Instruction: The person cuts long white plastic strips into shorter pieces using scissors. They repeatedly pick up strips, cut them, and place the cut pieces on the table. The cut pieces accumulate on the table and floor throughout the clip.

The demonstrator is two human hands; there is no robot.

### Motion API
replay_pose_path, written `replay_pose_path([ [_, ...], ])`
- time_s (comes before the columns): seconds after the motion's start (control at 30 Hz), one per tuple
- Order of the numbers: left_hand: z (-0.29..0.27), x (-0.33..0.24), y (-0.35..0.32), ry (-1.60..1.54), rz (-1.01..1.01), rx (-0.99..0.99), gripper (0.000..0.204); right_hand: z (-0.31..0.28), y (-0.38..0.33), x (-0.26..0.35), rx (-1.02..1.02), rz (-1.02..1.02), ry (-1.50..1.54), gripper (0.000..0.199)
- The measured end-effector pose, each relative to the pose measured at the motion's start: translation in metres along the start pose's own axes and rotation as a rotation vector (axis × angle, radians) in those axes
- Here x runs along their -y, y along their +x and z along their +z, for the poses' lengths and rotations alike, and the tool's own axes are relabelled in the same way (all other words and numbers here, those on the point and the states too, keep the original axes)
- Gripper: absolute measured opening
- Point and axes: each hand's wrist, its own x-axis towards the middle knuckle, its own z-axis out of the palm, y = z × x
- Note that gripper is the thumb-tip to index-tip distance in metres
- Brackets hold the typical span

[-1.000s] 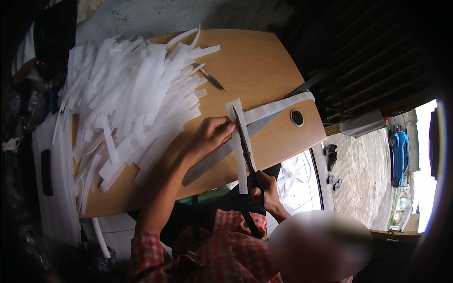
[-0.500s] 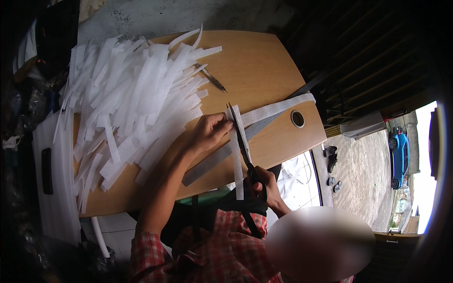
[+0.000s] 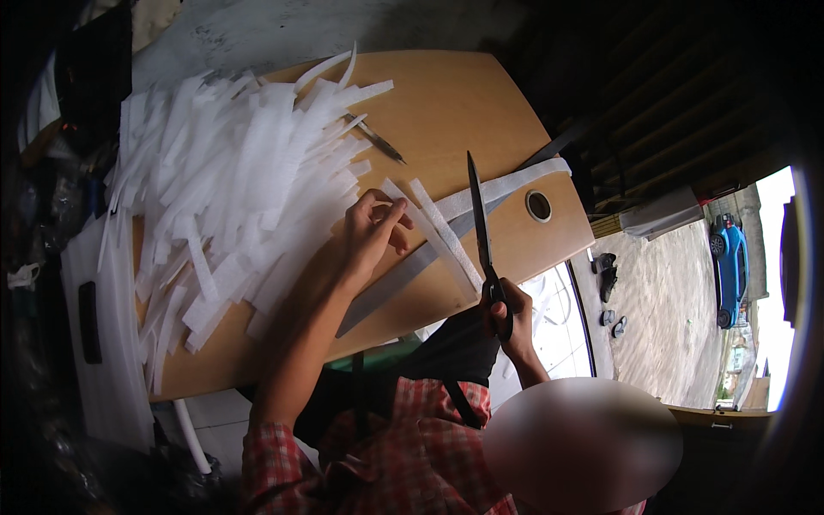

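Note:
My left hand (image 3: 374,230) is at the middle of the table, thumb and a finger closed on the edge of a white foam strip (image 3: 444,237); its other fingers are loosely curled. A second, shorter white piece lies against that strip, and their far ends spread apart. My right hand (image 3: 513,319), near the table's front edge, grips the black handles of a pair of scissors (image 3: 481,219). The blades look closed, point away from me and are apart from the strip. Beneath, a grey flat bar (image 3: 386,290) and a long white foam strip (image 3: 515,182) cross the table.
A large heap of cut white foam strips (image 3: 249,180) covers the left of the wooden table (image 3: 446,94). A slim pointed tool (image 3: 378,140) lies beside it. Near the right edge is a round cable hole (image 3: 538,206). Shoes (image 3: 608,279) and a blue car (image 3: 730,270) are outside.
The scissors have moved right, away from the foam strip, and their blades have closed. The strip's near end has swung up and right. My left hand has shifted slightly left, its fingers looser.

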Motion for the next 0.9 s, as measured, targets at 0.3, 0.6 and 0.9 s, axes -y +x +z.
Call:
replay_pose_path([
  [0.3,0.018,0.010,-0.006,0.524,0.264,-0.025,0.047,-0.046,-0.012,-0.015,-0.172,-0.008,0.000,0.075],
  [0.6,0.032,0.005,0.010,1.588,0.977,0.366,0.029,-0.043,-0.003,-0.020,-0.189,-0.052,0.053,0.069],
  [0.9,0.020,-0.042,-0.013,1.436,0.933,0.373,0.017,-0.040,0.026,-0.028,-0.215,-0.093,0.154,0.066],
])
